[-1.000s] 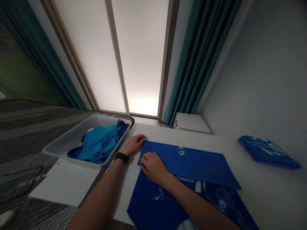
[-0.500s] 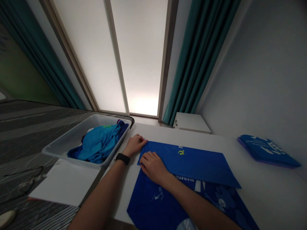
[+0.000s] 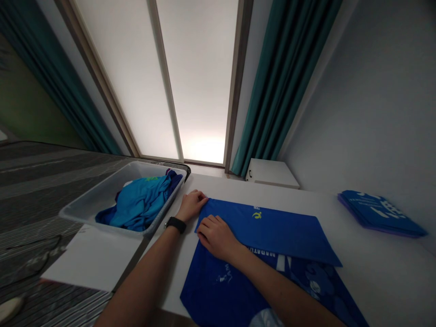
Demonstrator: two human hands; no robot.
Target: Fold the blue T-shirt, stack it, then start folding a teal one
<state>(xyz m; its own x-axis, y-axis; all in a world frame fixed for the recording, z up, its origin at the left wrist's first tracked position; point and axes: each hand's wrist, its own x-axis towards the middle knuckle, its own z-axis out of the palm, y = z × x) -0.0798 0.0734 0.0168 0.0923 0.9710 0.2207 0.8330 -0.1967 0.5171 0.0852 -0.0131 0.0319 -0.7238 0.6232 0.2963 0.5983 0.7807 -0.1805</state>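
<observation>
A blue T-shirt (image 3: 279, 231) with printed lettering and a yellow-green logo lies partly folded on the white table (image 3: 330, 290). Its far part is turned over as a flat flap across the printed body. My left hand (image 3: 191, 205), with a black band on the wrist, pinches the flap's far left corner. Nearer to me, my right hand (image 3: 218, 237) lies over the flap's left end, its fingers bent and closed at the flap's near left corner. The right forearm crosses over the shirt and hides some of the print.
Left of the table is a translucent plastic bin (image 3: 81, 215) holding crumpled blue clothing (image 3: 141, 204). A stack of folded blue garments (image 3: 381, 213) sits at the table's right side, near the wall. Behind the table stands a white cabinet (image 3: 272, 173) beside the teal curtain (image 3: 272, 104).
Almost nothing differs. Both hands stay at the same corners of the T-shirt, and the fold keeps its shape.
</observation>
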